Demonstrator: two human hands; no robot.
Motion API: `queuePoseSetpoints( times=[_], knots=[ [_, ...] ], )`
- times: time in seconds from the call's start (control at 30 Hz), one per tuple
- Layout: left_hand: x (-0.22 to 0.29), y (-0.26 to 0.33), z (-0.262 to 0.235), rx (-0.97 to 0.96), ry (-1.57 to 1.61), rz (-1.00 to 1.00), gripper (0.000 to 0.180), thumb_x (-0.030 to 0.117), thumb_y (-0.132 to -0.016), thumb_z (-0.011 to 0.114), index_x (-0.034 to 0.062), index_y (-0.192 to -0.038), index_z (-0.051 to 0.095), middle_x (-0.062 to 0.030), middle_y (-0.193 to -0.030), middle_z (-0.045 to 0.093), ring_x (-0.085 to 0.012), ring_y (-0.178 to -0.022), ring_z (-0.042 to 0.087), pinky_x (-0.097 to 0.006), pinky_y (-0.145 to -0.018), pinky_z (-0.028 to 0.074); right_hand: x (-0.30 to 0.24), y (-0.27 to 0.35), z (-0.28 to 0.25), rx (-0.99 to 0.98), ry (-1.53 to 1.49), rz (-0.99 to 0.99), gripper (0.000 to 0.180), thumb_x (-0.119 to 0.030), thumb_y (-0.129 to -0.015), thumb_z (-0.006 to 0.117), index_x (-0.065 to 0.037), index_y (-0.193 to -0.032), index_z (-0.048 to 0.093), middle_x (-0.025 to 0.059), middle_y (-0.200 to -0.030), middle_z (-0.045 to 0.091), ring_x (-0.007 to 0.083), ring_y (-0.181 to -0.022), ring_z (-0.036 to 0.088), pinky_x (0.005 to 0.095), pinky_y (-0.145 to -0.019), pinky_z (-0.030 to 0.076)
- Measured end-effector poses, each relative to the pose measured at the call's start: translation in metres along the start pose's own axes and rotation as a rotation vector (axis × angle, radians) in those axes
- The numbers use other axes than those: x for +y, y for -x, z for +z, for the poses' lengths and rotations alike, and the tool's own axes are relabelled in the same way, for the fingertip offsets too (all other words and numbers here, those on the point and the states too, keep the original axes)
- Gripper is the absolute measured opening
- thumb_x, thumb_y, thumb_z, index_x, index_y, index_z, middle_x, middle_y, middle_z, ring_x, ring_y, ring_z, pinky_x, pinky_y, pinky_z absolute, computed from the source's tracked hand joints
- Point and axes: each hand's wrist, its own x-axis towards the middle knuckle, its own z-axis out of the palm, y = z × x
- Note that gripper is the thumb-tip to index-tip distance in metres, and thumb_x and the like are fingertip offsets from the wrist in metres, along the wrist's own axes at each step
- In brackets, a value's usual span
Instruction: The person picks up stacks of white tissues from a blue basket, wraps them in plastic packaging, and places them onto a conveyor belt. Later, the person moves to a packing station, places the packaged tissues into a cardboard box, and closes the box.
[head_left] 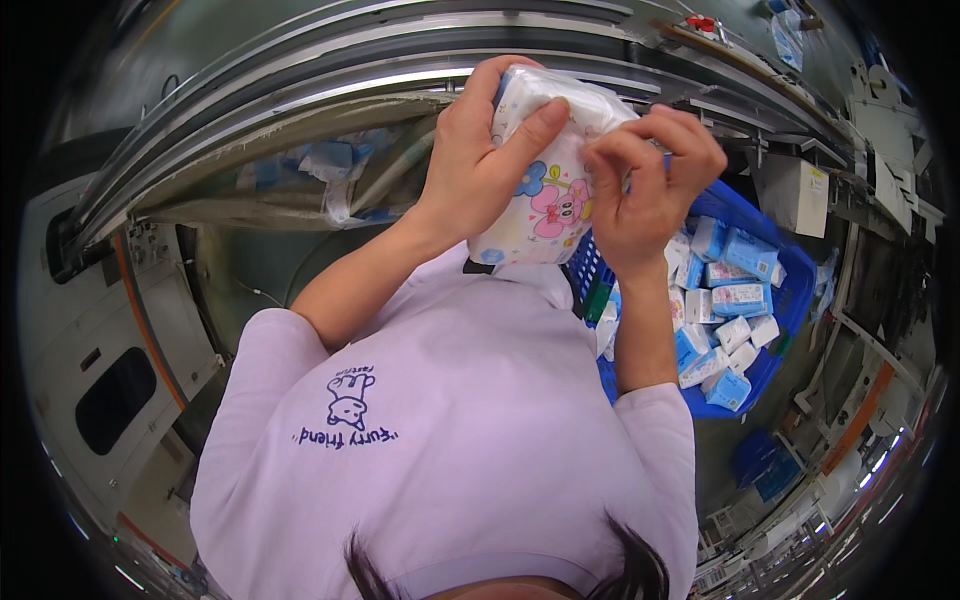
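Observation:
A white plastic-wrapped pack (545,205), printed with a pink cartoon figure and blue flowers, is held up in front of my chest. My left hand (480,160) grips its left side, with the thumb laid across the front and the fingers behind. At the upper right edge of the pack, my right hand (655,180) is closed, thumb and index finger pinched against the wrapping. Whether a fold of film lies between those fingertips is hard to see. The pack's top end looks shiny and loosely wrapped.
Below my right forearm stands a blue plastic basket (795,300) with several small blue and white packs (740,298). Long metal rails (330,50) run across the far side, above a sagging sheet (400,150) with plastic scraps. A white machine cabinet (105,375) stands at left.

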Motion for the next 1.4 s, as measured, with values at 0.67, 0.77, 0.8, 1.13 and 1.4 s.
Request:
queuePoseSetpoints(
  times=[0.67,0.77,0.8,1.13,1.4],
  knots=[
    [-0.018,-0.011,-0.018,-0.088,0.137,-0.094,0.058,0.005,-0.063,0.077,0.0015,-0.113,0.047,-0.0067,-0.100,0.058,-0.0133,-0.092,0.057,-0.027,-0.081,0.046,-0.002,0.021,0.034,0.187,-0.471,0.803,0.014,-0.008,-0.084,0.059,0.003,-0.092,0.060,0.0029,-0.073,0.062,0.0060,-0.066,0.055,0.0186,-0.061,0.045],
    [-0.030,-0.026,-0.038,-0.307,0.368,-0.333,0.048,0.009,-0.066,0.073,0.0019,-0.108,0.052,-0.0035,-0.093,0.059,-0.0088,-0.081,0.056,-0.023,-0.073,0.046,0.000,0.019,0.036,0.150,-0.726,0.940,0.013,-0.009,-0.083,0.061,0.004,-0.085,0.059,0.0034,-0.071,0.061,0.0042,-0.062,0.053,0.0166,-0.057,0.042],
    [-0.034,-0.027,-0.039,-0.346,0.357,-0.319,0.046,0.009,-0.066,0.073,0.0024,-0.107,0.053,-0.0034,-0.092,0.059,-0.0083,-0.080,0.056,-0.022,-0.072,0.046,0.003,0.018,0.040,0.177,-0.736,0.939,0.013,-0.009,-0.083,0.061,0.004,-0.084,0.058,0.0036,-0.071,0.061,0.0038,-0.061,0.052,0.0162,-0.056,0.041],
    [-0.018,-0.036,-0.026,-0.731,0.251,-0.183,0.057,0.009,-0.046,0.085,0.0024,-0.096,0.059,-0.0016,-0.089,0.062,-0.0086,-0.084,0.057,-0.023,-0.077,0.045,0.038,0.065,0.029,-0.456,-0.777,0.799,0.025,-0.013,-0.081,0.061,0.001,-0.101,0.056,0.0110,-0.096,0.059,0.0125,-0.086,0.054,0.0261,-0.076,0.042],
    [-0.011,-0.022,-0.016,-0.402,0.256,-0.098,0.068,0.023,-0.051,0.085,0.0028,-0.109,0.055,-0.0033,-0.097,0.061,-0.0099,-0.092,0.056,-0.024,-0.085,0.043,-0.012,0.032,-0.006,-0.265,-0.675,0.883,0.080,-0.015,-0.057,0.083,0.000,-0.119,0.034,0.0118,-0.113,0.048,0.0179,-0.105,0.048,0.0282,-0.087,0.040]
  ],
)
